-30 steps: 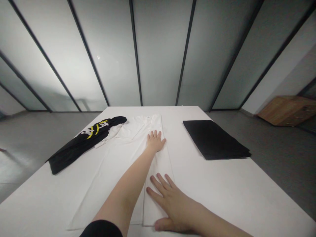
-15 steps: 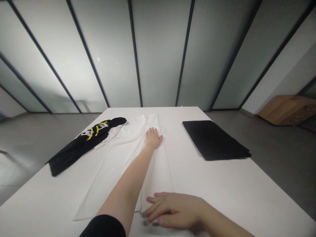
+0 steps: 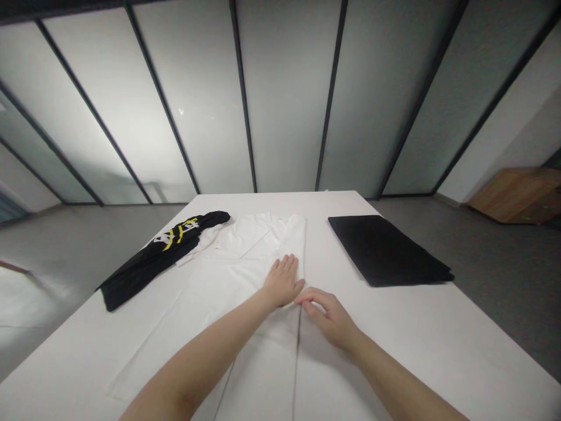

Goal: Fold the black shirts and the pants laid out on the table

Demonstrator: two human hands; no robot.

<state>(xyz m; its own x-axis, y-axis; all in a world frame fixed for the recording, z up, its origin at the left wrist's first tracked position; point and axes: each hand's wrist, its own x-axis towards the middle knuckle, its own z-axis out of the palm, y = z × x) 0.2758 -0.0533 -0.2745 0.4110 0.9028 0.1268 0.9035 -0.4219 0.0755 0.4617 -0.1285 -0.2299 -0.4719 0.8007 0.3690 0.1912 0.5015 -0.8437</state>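
A white garment lies spread on the white table, its right side folded over into a long strip. My left hand rests flat on that folded strip near the middle, fingers stretched out. My right hand sits just right of it at the strip's edge, fingers curled down with the tips pressed on the cloth beside my left thumb. I cannot tell whether it pinches the fabric.
A black garment with yellow and white print lies at the back left, partly over the white one. A folded black cloth lies at the back right. Glass wall panels stand behind; a wooden cabinet is far right.
My left hand slid back toward me along the folded strip. My right hand moved forward from the near hem to meet it, fingers now curled.
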